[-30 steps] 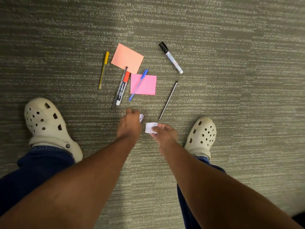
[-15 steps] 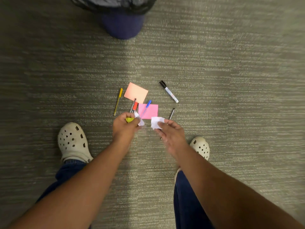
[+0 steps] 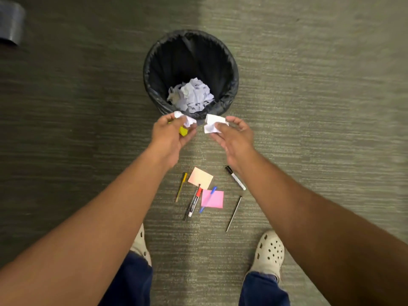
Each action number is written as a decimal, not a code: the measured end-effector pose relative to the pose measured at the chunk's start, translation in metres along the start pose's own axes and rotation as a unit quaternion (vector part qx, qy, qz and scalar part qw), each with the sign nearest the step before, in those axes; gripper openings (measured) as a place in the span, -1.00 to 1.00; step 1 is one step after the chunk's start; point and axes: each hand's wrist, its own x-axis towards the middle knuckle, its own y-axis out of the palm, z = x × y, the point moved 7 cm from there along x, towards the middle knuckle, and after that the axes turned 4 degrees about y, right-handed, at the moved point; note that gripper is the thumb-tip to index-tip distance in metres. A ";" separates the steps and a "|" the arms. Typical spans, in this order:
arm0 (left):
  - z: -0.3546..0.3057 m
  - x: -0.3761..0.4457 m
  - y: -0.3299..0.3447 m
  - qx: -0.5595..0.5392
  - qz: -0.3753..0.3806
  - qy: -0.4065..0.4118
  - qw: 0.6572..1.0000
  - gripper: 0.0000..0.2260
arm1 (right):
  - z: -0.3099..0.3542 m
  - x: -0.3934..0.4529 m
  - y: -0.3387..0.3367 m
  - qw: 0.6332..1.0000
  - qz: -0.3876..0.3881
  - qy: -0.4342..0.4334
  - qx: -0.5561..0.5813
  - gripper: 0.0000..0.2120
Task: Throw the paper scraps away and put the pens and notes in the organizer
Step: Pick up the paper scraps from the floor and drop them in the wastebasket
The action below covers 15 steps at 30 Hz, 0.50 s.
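Note:
My left hand (image 3: 171, 138) grips a white paper scrap (image 3: 184, 118) and a yellow scrap (image 3: 183, 130), just short of the near rim of the black-lined trash bin (image 3: 154, 54). My right hand (image 3: 234, 138) pinches another white paper scrap (image 3: 211, 124) beside it. Crumpled paper (image 3: 191, 96) lies inside the bin. On the carpet below my hands lie an orange note (image 3: 200, 177), a pink note (image 3: 215, 198), a yellow pen (image 3: 181, 189), a red-capped marker (image 3: 194, 202), a blue pen (image 3: 208, 199), a black-capped marker (image 3: 235, 177) and a thin dark pen (image 3: 234, 213).
My two feet in white clogs (image 3: 269, 252) stand near the pens. A dark object (image 3: 10, 23) sits at the far left corner on the carpet.
Both hands rose from the floor with the scraps and moved forward to the bin's near rim. The view tilted up, bringing the whole bin into sight.

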 end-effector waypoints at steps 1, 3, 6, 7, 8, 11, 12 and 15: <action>-0.014 0.005 0.009 0.002 0.004 -0.006 1.000 -0.92 | 0.012 0.005 0.010 1.000 -0.012 -0.001 -0.013 -0.71; -0.038 0.017 0.028 -0.003 0.015 -0.016 1.000 -0.89 | 0.034 0.020 0.030 0.999 -0.029 -0.010 -0.032 -0.72; -0.065 0.033 0.049 -0.024 0.038 -0.051 0.998 -0.72 | 0.062 0.046 0.057 0.998 -0.009 -0.018 -0.056 -0.80; -0.071 0.038 0.052 -0.033 0.036 -0.062 0.997 -0.59 | 0.068 0.054 0.067 0.997 0.016 -0.009 -0.072 -0.76; -0.078 0.042 0.054 -0.041 0.033 -0.067 0.996 -0.50 | 0.072 0.060 0.074 0.995 0.034 0.009 -0.090 -0.66; -0.089 0.043 0.054 -0.043 0.042 -0.064 0.996 -0.42 | 0.077 0.071 0.077 0.988 0.022 0.071 -0.134 -0.46; -0.089 0.042 0.052 -0.032 0.048 -0.060 0.997 -0.41 | 0.077 0.070 0.076 0.987 0.016 0.082 -0.138 -0.46; -0.081 0.037 0.035 0.029 0.061 -0.026 0.997 -0.46 | 0.073 0.065 0.060 0.989 0.017 0.075 -0.125 -0.59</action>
